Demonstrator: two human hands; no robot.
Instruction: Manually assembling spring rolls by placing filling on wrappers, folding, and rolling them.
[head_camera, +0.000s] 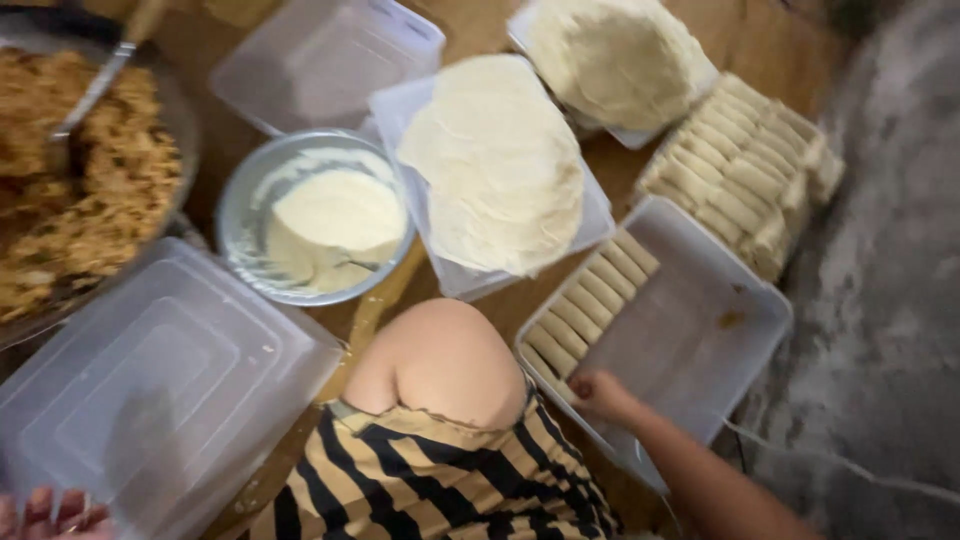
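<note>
The left hand (55, 512) shows only its fingertips at the bottom edge, just beside a clear lid (160, 390); I cannot tell if it is open or closed. The right hand (600, 395) is curled, its fingers together, on the near rim of a clear tray (700, 330). A row of rolls (590, 300) lies along the tray's left side. Farther off sit a bowl (315, 215) of white paste, a stack of wrappers (495, 165), and a full tray of rolls (745, 170).

Clear rectangular tray (700, 330), tilted diagonally, one row of pale rolls (590, 300) along upper-left wall, rest bare.
</note>
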